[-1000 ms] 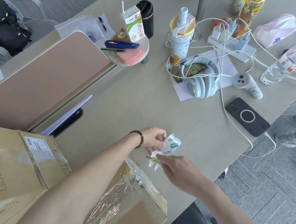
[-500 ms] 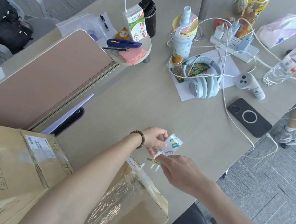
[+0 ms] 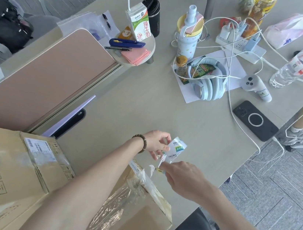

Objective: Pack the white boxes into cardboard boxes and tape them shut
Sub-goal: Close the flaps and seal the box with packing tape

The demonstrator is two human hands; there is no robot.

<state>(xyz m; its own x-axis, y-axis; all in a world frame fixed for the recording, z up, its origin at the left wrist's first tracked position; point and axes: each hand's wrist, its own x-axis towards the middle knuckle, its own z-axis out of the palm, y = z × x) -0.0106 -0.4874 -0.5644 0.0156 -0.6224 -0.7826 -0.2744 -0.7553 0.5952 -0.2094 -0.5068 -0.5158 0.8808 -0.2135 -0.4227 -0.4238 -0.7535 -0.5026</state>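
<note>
Right hand pulled back w/ torn strip; left hand grip pinches packet.

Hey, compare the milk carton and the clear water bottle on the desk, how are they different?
The milk carton stands upright on the small round shelf; the water bottle lies tilted on the desk. The milk carton is opaque white with green and red print and has a boxy shape; the water bottle is see-through and round. A white straw sticks out of the milk carton; the water bottle has a pale cap. Both are drink containers away from the hands.
</note>
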